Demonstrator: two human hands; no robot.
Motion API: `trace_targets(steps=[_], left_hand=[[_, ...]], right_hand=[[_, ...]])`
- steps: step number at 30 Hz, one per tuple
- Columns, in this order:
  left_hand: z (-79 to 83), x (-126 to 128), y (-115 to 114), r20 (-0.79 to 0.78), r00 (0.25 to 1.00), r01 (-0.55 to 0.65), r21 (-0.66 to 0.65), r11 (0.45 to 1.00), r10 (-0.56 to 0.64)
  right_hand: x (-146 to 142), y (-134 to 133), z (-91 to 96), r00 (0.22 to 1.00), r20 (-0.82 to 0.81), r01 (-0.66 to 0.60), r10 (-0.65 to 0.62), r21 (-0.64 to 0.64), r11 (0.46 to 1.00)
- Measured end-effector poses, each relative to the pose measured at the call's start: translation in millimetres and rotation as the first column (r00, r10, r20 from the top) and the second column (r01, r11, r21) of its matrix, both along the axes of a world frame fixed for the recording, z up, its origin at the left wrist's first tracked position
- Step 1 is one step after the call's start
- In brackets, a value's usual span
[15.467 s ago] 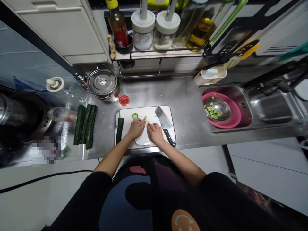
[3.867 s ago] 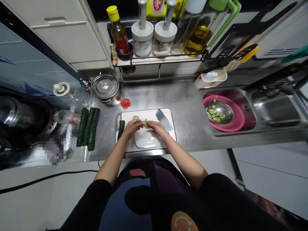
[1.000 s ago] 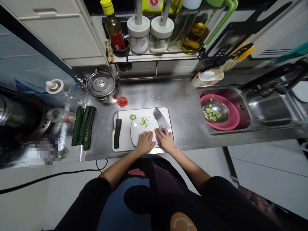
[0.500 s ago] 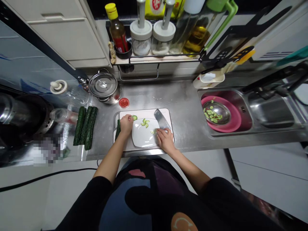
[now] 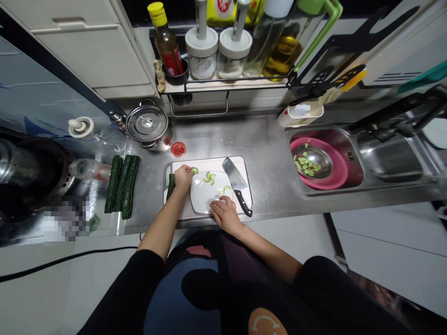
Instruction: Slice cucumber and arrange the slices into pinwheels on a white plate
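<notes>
The white plate [image 5: 204, 200] sits on a pale cutting board [image 5: 214, 164], at the counter's near edge. On it, curved green cucumber slices [image 5: 210, 178] fan out like a pinwheel towards the far side, and a few more pieces [image 5: 225, 190] lie near its right edge. The right hand [image 5: 225, 215] is over the plate's near right part, fingers loosely spread with nothing visibly gripped. The left hand [image 5: 184, 177] reaches past the plate's left side, fingertips drawn together at some cucumber rounds [image 5: 195, 170] on the board (whether it has picked one up, I cannot tell). Beneath that wrist a length of cucumber [image 5: 170, 185] is partly hidden. Right of the plate a cleaver [image 5: 234, 175] lies slantwise, its black handle towards the person. Further left are three whole cucumbers [image 5: 121, 186], side by side; beyond the board, a small red dish [image 5: 179, 149] and a lidded steel pot [image 5: 148, 125]. In the sink to the right, a pink basin [image 5: 340, 170] holds a metal bowl [image 5: 327, 160] with green pieces inside
</notes>
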State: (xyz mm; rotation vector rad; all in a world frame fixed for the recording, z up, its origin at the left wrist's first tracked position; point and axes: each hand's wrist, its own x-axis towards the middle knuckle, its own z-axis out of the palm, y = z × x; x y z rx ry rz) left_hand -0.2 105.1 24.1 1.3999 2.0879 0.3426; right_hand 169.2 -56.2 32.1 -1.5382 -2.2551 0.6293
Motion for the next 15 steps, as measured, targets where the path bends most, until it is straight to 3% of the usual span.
trace_targets(steps=[5,10,12,15], left_hand=[[-0.6,3,-2,0.048,0.998,-0.035,0.039,0.999,0.034],[2.8,1,2,0.214,0.971,-0.125,0.06,0.99,0.11],[7.7,-4,4,0.373,0.917,-0.176,0.059,0.983,0.141],[19.5,-10,5,0.634,0.751,-0.189,-0.063,0.98,0.185]], right_hand=[[-2,0,0.2,1.0,-0.017,-0.025,0.025,-0.005,1.0],[-2,5,-2.8,0.99,-0.134,0.041,-0.045,-0.029,0.999],[0,13,-3.6,0.974,-0.21,0.082,-0.089,-0.045,0.996],[5,32,-0.2,0.931,-0.326,0.15,-0.164,-0.068,0.986]])
